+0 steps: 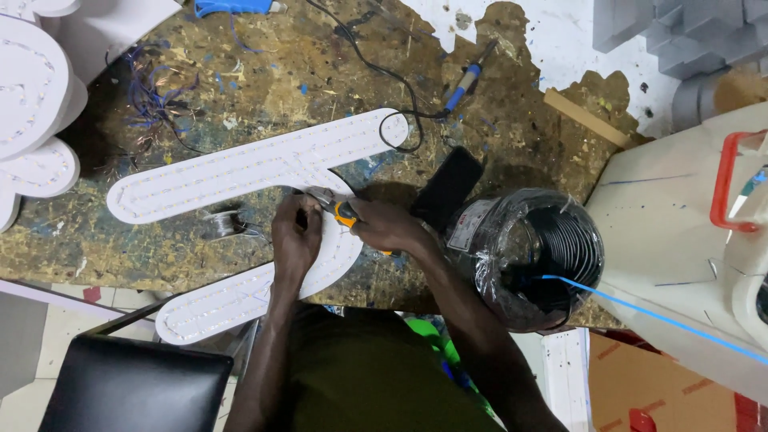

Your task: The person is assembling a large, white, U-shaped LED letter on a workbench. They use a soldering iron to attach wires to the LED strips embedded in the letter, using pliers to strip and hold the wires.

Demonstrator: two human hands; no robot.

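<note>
Both hands meet on the white letter-shaped LED panel [264, 172] at its junction: the left hand [294, 238] presses down, fingers curled, apparently empty; the right hand [386, 226] is closed around orange-handled pliers [340, 211]. A slip could nick the LED strips. Right of the panel, the black wire coil [534, 256] crowds the elbow; the panel's lower arm overhangs the bench edge

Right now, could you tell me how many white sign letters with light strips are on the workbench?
2 at least: the large white letter under both hands mid-bench, and a rounded white letter at the top-left edge, partly cut off. More may lie out of frame.
</note>
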